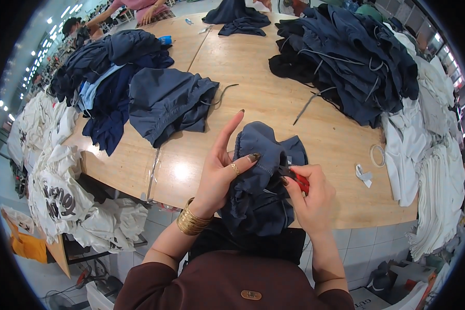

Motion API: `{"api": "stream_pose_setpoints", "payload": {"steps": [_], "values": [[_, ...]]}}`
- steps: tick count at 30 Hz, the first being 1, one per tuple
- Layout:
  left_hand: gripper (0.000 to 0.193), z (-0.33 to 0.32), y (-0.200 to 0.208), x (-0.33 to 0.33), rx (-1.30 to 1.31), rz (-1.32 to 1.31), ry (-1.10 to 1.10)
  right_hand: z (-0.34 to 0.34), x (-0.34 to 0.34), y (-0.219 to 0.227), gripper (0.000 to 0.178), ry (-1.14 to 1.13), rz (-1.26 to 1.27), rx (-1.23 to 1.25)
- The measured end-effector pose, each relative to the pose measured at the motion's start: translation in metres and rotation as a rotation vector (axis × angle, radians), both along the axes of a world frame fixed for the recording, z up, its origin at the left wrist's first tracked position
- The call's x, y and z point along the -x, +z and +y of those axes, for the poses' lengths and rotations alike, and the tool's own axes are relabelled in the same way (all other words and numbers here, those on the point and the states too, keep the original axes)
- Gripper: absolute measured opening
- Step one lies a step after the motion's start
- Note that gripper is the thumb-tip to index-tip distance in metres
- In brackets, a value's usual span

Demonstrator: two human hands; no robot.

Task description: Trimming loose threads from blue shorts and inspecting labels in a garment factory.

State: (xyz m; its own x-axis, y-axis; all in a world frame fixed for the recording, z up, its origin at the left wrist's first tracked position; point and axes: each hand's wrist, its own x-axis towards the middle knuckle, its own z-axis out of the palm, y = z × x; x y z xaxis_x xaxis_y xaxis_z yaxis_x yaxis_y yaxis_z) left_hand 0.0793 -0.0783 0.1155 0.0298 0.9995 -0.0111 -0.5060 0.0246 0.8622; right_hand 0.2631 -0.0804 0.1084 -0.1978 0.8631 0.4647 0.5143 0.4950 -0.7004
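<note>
the dark blue-grey garment [258, 155] is held at the near edge of the wooden table [263, 101]. the left hand [222, 173] grips its bunched cloth, thumb on top; the right hand [312, 196] is closed around a red-handled tool [301, 183] held against it. on the table's left lies a corded garment [168, 103], on its far right a heap of dark garments [341, 57].

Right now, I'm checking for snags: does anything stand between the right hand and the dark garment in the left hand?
Only the red-handled tool in the right hand, at the dark garment; nothing else visible.
</note>
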Motion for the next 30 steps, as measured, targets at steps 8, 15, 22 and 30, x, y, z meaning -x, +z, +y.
{"api": "stream_pose_setpoints", "payload": {"steps": [8,15,22,30], "values": [[0.073,-0.002,0.011,0.004,-0.004,-0.016,-0.038,0.003,0.009,0.006,0.024,-0.008,0.029,-0.032],[0.067,-0.009,-0.020,-0.002,0.074,-0.087,-0.161,-0.005,0.010,-0.011,0.034,0.100,0.086,0.033],[0.062,-0.019,-0.033,0.010,-0.128,0.267,-0.335,0.013,0.003,-0.027,0.036,0.119,0.113,0.233],[0.064,-0.015,-0.047,0.026,-0.133,0.371,-0.264,0.011,0.015,-0.058,0.017,0.189,0.292,0.603]]}}
